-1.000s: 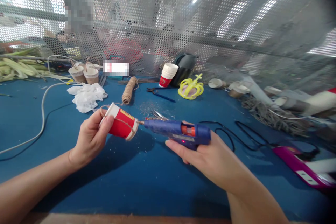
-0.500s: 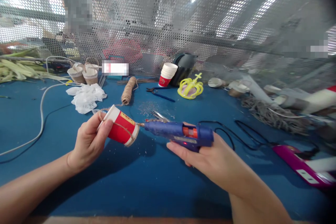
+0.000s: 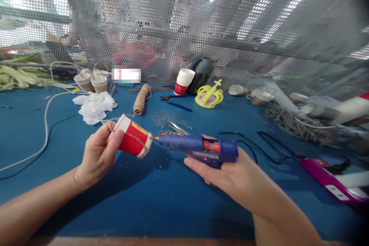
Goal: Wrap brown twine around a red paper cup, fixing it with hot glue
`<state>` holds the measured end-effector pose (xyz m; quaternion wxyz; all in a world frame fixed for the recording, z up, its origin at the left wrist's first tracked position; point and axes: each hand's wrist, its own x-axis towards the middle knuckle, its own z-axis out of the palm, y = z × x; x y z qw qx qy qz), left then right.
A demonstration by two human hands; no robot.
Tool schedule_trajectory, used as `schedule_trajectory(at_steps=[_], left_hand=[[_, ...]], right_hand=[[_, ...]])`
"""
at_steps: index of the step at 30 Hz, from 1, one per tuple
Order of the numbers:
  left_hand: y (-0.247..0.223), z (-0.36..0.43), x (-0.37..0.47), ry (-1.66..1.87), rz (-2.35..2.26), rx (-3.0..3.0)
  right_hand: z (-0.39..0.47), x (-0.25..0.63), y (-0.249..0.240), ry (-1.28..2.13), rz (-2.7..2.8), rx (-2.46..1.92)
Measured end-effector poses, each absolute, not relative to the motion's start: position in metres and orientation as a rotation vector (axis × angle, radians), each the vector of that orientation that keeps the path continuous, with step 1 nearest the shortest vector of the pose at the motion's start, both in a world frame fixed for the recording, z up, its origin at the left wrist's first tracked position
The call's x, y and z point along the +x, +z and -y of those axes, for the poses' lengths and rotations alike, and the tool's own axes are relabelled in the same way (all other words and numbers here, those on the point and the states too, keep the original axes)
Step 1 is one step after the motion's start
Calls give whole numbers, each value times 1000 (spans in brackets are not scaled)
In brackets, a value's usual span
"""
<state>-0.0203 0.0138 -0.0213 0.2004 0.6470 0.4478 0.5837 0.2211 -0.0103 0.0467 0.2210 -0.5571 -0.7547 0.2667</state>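
Note:
A red and white paper cup (image 3: 134, 140), tilted on its side, is pinched at its rim by my left hand (image 3: 99, 153). Twine (image 3: 132, 135) runs along the cup from my fingers toward its base. My right hand (image 3: 227, 173) is wrapped round the handle of a blue hot glue gun (image 3: 190, 147) with a lit red light. The gun's nozzle is at the edge of the cup's base; I cannot tell if it touches. Behind the cup lies a roll of twine (image 3: 141, 100).
Blue-handled pliers (image 3: 175, 102), silver scissors (image 3: 177, 127), a yellow crown (image 3: 209, 96) and stacked paper cups (image 3: 184, 80) lie beyond the gun. White plastic (image 3: 94, 105) is at left. A black cord leads to a purple power strip (image 3: 331, 180) at right.
The glue gun has shifted slightly to the right with my right hand. The cup has turned or risen a little in my left hand.

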Motion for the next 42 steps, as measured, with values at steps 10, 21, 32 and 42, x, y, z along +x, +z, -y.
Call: schedule_trajectory(at_steps=[10,21,32,42], left_hand=[[-21,-14,-19,1622,-1257,1759],[-19,-13,-19,1618,-1253,1787],[-18,-15,-17,1648,-1222,1784],[-18,-14,-18,1642,-1225,1849]], right_hand=[[9,223,44,751,2065,-1523],[11,220,48,762,2044,-1548],[12,221,46,787,2041,-1537],[11,222,48,781,2048,-1582]])
